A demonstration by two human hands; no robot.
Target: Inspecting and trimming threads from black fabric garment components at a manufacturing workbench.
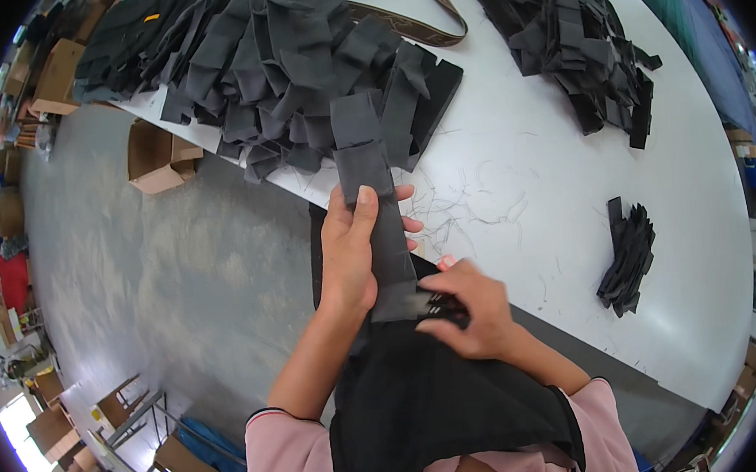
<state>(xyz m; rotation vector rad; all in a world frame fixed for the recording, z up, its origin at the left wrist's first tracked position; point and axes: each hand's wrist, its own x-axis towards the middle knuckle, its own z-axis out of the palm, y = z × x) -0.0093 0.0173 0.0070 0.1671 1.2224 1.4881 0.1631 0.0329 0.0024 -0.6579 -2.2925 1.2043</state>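
View: head camera, looking down over the person's chest at the near edge of the counter [572,221].
Left hand: the left hand [348,256] is closed round a dark grey fabric strip [374,210], thumb on top and pointing away, fingers [411,224] wrapped round from beneath.
Right hand: the right hand [472,308] is curled over the near end of the strip, fingers bent and pinched on a small black comb-like part [441,305]; whether it is a buckle or a clip I cannot tell.
Strip: it runs from the near counter edge toward the body, its far end folded and squared, lying between the two hands.
Big pile: a heap of similar grey pieces [293,65] lies far left on the counter, just beyond the strip's tip.
Other piles: a black heap [566,35] far right and a small black stack [630,256] to the right, well apart from the hands.
Strap: a brown strap [419,24] loops between the two far heaps.
Loose threads: fine threads [472,193] scatter on the counter right of the strip.
Floor: cardboard boxes [154,156] sit on the grey floor, left.
Doing it well: my judgement is that the left hand should keep the strip taut and flat while the right works squarely at the near end, so the edges stay aligned.
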